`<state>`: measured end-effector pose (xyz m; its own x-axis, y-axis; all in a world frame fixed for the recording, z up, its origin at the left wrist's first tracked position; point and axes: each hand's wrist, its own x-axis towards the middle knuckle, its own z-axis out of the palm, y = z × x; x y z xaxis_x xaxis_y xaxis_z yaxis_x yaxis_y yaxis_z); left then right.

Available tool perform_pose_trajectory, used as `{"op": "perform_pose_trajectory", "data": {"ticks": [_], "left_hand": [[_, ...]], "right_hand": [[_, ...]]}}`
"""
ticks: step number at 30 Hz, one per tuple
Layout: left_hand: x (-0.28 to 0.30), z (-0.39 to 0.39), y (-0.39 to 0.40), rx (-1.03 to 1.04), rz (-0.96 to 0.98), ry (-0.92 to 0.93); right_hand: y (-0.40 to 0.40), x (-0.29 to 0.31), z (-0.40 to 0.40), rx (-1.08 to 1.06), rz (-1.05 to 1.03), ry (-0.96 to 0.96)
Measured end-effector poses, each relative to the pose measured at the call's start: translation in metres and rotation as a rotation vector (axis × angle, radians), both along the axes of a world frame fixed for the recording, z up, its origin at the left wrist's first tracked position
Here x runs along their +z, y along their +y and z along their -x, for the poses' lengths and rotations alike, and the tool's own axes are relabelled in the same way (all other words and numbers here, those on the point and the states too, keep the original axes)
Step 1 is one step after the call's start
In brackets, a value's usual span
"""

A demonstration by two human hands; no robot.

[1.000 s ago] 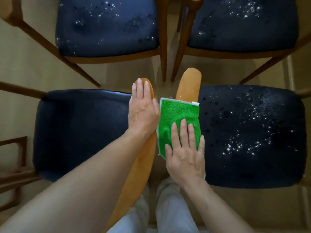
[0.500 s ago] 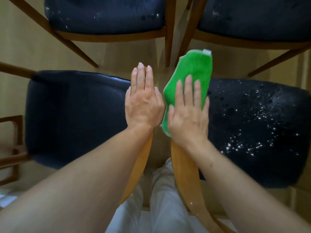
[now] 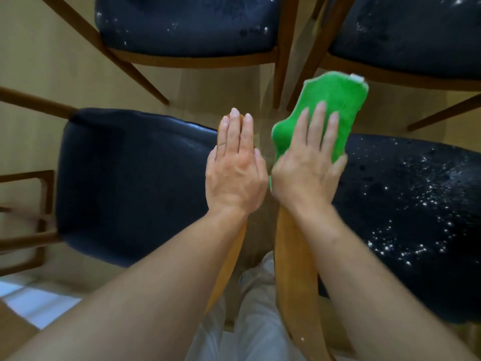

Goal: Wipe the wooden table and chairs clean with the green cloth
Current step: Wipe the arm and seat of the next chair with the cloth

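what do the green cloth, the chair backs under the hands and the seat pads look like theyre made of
Green cloth: fuzzy pile with a pale edge, likely microfibre.
Chair backs: smooth orange-brown wood with a sheen, seemingly varnished.
Seat pads: dark navy, smooth with a slight shine, probably leather or vinyl; the right one carries white specks.

The green cloth (image 3: 328, 110) hides the right chair back's (image 3: 296, 269) far end.
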<state>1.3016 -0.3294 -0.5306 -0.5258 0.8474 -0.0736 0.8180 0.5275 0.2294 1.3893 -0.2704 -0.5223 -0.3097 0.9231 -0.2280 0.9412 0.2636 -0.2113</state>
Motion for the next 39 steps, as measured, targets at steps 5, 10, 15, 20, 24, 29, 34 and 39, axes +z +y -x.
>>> {"op": "perform_pose_trajectory", "data": {"ticks": [5,10,15,20,24,29,34,39], "left_hand": [[-0.001,-0.001,0.000,0.002,-0.018,-0.005],[0.001,0.000,0.001,0.000,-0.002,-0.011],[0.003,0.002,0.002,-0.008,0.041,-0.024],[0.002,0.001,0.002,-0.004,0.048,-0.029],[0.000,0.001,0.002,-0.006,0.037,-0.012],[-0.002,0.000,0.001,-0.010,0.029,0.006],[0.000,0.001,0.001,-0.008,0.033,0.009],[0.004,0.001,0.002,-0.011,0.044,-0.011]], "right_hand": [[0.066,0.000,0.006,-0.050,0.004,0.078],[-0.035,-0.004,-0.024,0.141,-0.092,-0.004],[-0.161,-0.005,-0.084,0.321,0.000,-0.010],[-0.125,0.000,-0.075,0.225,0.066,0.083],[-0.029,-0.003,-0.022,0.013,-0.026,0.094],[0.065,-0.006,0.000,-0.156,-0.028,0.140],[-0.015,-0.004,-0.025,-0.034,-0.070,0.112],[-0.156,-0.003,-0.086,0.173,0.057,0.043]]}}
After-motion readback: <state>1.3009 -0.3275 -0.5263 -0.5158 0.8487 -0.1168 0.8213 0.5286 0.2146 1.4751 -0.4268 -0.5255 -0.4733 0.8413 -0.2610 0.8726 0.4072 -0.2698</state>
